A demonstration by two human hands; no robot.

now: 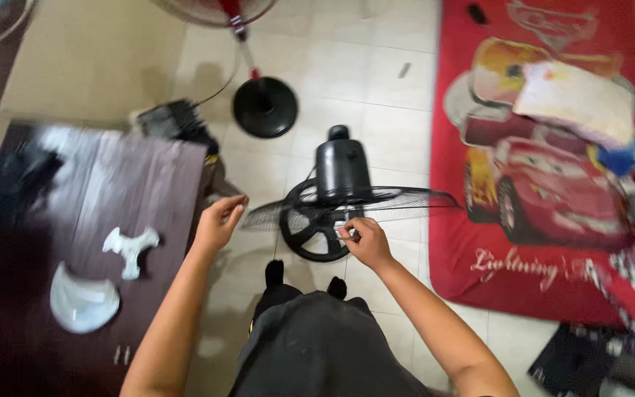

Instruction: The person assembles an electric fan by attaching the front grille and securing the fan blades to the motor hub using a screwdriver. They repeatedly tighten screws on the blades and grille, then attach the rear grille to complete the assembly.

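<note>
We have one black fan motor (pixel 342 167) lying on the tiled floor (pixel 391 88), right in front of our knees, so we can reach it from above. One round wire fan guard (pixel 376 200) sits on its front, seen almost edge-on. Our right hand (pixel 364 241) pinches something small and pale at the middle of the guard; we cannot tell what it is. Our left hand (pixel 218 223) floats near the guard's left rim, its fingers loosely curled and holding nothing. On the dark bench (pixel 75 191) to our left lie one white three-armed fan part (pixel 131 247) and one pale curved fan blade (pixel 82 303), put aside within easy reach. Behind stands one other fan with a round black base (pixel 264 107). One red mat (pixel 545 162) lies to the right.
</note>
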